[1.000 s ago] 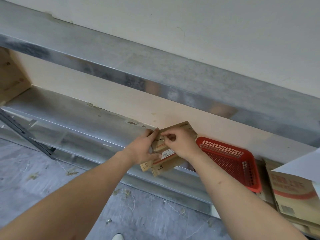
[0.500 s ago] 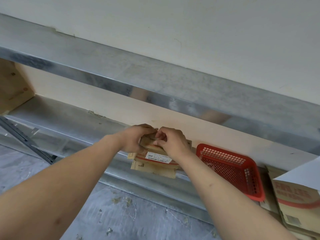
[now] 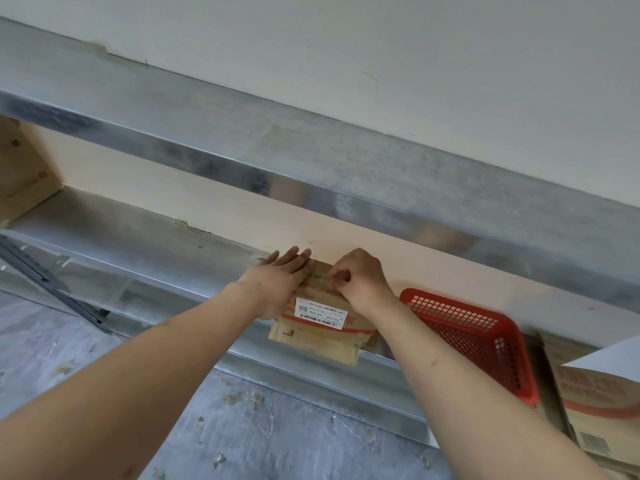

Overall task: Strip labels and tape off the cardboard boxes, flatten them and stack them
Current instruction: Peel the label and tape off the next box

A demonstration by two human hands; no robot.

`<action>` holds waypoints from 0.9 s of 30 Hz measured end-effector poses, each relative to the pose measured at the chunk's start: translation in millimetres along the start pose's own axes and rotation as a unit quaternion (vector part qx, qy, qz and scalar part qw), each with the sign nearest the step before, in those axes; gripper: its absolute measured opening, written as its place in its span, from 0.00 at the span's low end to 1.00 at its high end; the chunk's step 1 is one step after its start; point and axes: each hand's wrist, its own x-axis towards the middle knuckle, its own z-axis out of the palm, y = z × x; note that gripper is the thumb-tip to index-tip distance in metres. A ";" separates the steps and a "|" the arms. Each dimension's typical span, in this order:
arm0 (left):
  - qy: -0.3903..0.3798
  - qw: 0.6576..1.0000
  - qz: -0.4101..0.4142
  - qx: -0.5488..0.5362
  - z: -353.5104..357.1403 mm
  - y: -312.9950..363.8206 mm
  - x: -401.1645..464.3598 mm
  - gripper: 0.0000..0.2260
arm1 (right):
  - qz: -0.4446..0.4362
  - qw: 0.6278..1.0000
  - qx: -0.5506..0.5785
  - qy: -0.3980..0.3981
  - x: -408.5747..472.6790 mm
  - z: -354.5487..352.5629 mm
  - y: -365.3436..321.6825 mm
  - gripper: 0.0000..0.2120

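cardboard box (image 3: 320, 327) overhangs the shelf (image 3: 145, 247) edge, bare shelf at 9 o'clock, red basket (image 3: 474, 341) at 3. left hand (image 3: 277, 282) now flat, pressing it; right hand (image 3: 360, 282) pinches its top.

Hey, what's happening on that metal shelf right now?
A person is working on a small flattened cardboard box that lies on the metal shelf, its near edge hanging over the front. The left hand presses flat on the box's left side with straight fingers. The right hand has its fingers curled and seems to pinch something at the box's top edge, perhaps tape. A white barcode label is still stuck on the box. A red basket sits just to the right.
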 end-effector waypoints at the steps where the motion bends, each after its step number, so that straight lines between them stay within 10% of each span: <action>1: -0.001 1.000 -0.002 0.000 -0.3 2.7 0.5 0.34 | -0.012 1.000 0.001 -0.020 -1.8 -0.7 -0.5 0.05; 9: 0.029 0.999 0.010 -0.018 2.6 3.4 -2.8 0.32 | -0.017 0.997 0.064 -0.037 -16.1 10.1 -4.1 0.19; 27: 0.024 0.999 0.048 0.003 3.8 -3.9 -7.6 0.27 | 0.149 0.974 0.080 0.150 -35.7 11.9 -2.7 0.05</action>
